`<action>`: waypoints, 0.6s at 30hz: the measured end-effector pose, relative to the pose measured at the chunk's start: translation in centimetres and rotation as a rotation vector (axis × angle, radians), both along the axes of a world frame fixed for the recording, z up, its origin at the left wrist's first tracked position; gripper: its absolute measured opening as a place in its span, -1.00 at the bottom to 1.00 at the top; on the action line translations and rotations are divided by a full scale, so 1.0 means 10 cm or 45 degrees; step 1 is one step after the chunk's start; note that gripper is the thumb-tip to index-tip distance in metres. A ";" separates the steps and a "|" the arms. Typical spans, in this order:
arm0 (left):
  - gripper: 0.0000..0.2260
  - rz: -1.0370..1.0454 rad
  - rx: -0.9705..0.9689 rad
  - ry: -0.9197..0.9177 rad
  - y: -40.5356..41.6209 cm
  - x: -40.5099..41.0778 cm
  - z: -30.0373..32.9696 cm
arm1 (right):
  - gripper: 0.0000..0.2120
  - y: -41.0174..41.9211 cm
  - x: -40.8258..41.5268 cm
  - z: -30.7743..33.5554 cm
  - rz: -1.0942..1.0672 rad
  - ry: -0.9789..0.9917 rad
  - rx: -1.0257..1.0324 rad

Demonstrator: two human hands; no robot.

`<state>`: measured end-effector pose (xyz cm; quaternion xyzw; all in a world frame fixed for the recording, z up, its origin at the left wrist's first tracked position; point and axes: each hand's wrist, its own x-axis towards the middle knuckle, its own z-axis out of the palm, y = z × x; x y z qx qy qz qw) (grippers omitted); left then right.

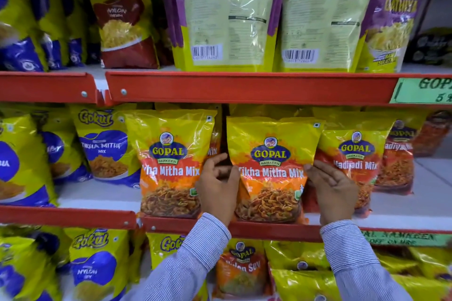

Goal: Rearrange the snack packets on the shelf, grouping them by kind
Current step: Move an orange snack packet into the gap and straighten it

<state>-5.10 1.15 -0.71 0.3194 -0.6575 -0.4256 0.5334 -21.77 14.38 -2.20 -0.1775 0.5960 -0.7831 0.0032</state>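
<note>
Head view: a Tikha Mitha Mix packet (pixel 269 168) stands upright at the front edge of the middle shelf (pixel 244 228), at 6 o'clock from frame centre. The left hand (pixel 218 189) and right hand (pixel 333 189), fingers spread, press against its two sides. A matching packet (pixel 168 164) stands at its 9 o'clock, a Nadiyadi Mix packet (pixel 354 154) at 3 o'clock. Risk: on release the slick packet may tip forward off the lip.

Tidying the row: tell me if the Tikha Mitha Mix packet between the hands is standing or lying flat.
Standing. The Gopal Tikha Mitha Mix packet is upright on the middle shelf, label facing out.
</note>
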 end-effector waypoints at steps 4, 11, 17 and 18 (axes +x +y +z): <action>-0.69 0.024 -0.156 -0.012 0.04 0.04 -0.05 | -0.72 0.01 0.09 0.01 -0.106 0.027 0.003; -0.48 -0.168 -0.664 -0.336 0.26 0.11 -0.49 | -0.34 0.04 0.62 -0.20 -0.206 0.460 0.359; -0.54 -0.200 -0.695 -0.494 0.23 -0.01 -0.59 | -0.33 -0.05 0.63 -0.37 -0.113 0.650 0.599; -0.53 -0.170 -0.756 -0.567 0.22 0.00 -0.60 | -0.34 -0.05 0.61 -0.38 -0.113 0.689 0.623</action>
